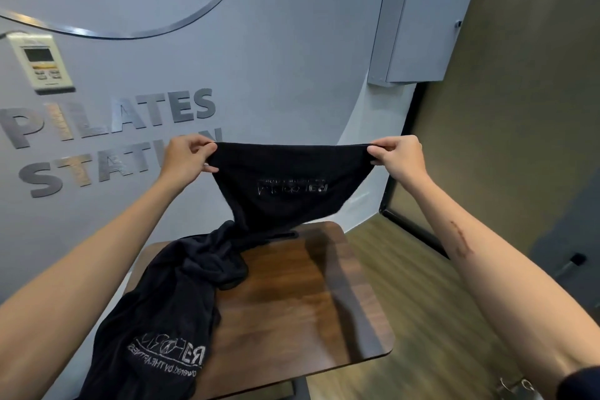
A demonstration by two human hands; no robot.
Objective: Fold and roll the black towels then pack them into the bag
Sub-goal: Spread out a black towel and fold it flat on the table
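Above table [311,295], raised hands [292,156] pinch towel [289,191] corners.

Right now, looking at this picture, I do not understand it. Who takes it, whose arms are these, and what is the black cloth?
There is no machine here. A person wears a camera on the head, so you see their own two arms from above. The left hand and the right hand each pinch a top corner of a black towel, stretched between them in the air above a small wooden table. More black towels lie in a crumpled heap on the table's left side, hanging over its edge. Behind is a grey wall with metal letters.
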